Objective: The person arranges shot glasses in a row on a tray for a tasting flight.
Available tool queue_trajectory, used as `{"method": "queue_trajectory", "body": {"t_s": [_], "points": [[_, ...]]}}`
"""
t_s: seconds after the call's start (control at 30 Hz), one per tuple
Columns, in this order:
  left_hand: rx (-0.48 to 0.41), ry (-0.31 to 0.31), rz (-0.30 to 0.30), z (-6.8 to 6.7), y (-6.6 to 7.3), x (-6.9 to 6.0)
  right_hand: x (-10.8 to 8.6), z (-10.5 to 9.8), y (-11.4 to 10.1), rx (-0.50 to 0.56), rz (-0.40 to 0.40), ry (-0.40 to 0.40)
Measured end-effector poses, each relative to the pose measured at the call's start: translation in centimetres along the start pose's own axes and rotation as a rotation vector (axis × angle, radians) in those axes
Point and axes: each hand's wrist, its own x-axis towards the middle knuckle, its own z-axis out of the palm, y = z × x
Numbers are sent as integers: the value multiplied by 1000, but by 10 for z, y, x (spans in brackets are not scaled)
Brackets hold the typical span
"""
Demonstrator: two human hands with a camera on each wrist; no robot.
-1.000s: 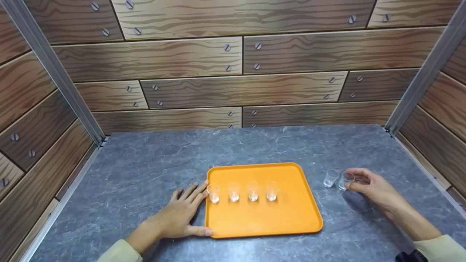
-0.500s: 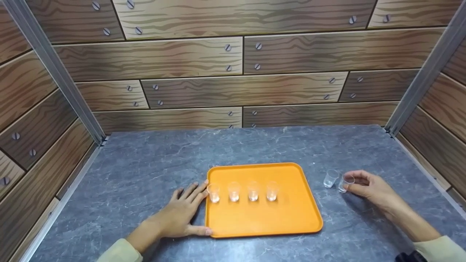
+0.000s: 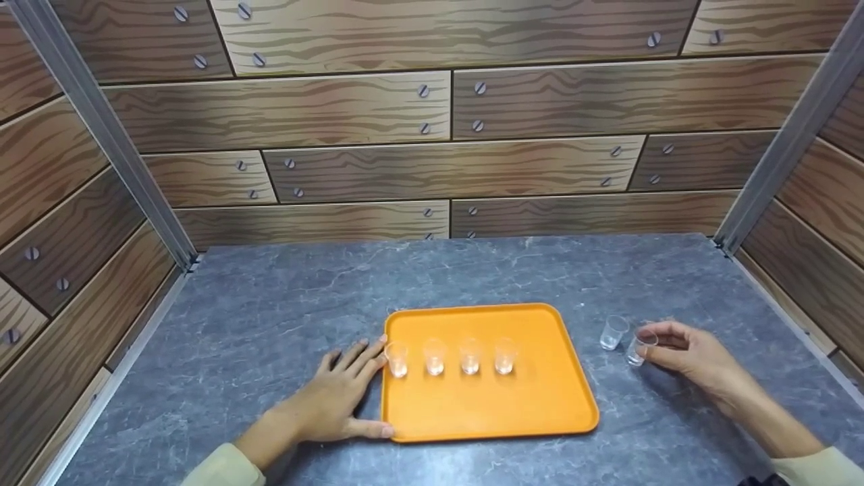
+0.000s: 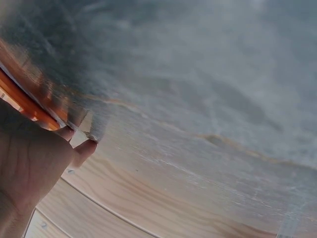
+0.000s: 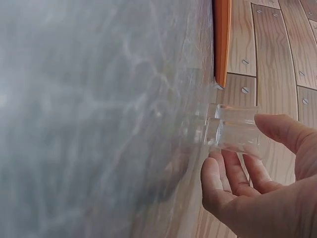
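Observation:
An orange tray lies on the table with several clear shot glasses standing in a row across it. My left hand is spread at the tray's left edge, thumb and fingertips touching the rim. To the right of the tray, my right hand holds a clear shot glass between thumb and fingers, upright at the tabletop. Another shot glass stands just left of the held one, with a small gap between them in the head view.
The grey marbled table is bounded by wood-patterned panels at the back and both sides. Metal posts stand at the back corners.
My right hand has drawn its shot glass slightly towards me, widening the gap to the neighbouring glass. The left hand, tray and the glasses on it have stayed put.

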Motion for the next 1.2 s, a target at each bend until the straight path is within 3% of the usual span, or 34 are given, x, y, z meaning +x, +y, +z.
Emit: {"method": "queue_trajectory", "body": {"t_s": [0.37, 0.7, 1.2], "points": [[0, 13, 20, -1, 0, -1, -5, 5, -6, 24, -23, 49], [-8, -11, -2, -2, 0, 0, -11, 11, -8, 39, -31, 70], [-12, -9, 3, -1, 0, -1, -19, 26, -15, 84, -109, 82]]}}
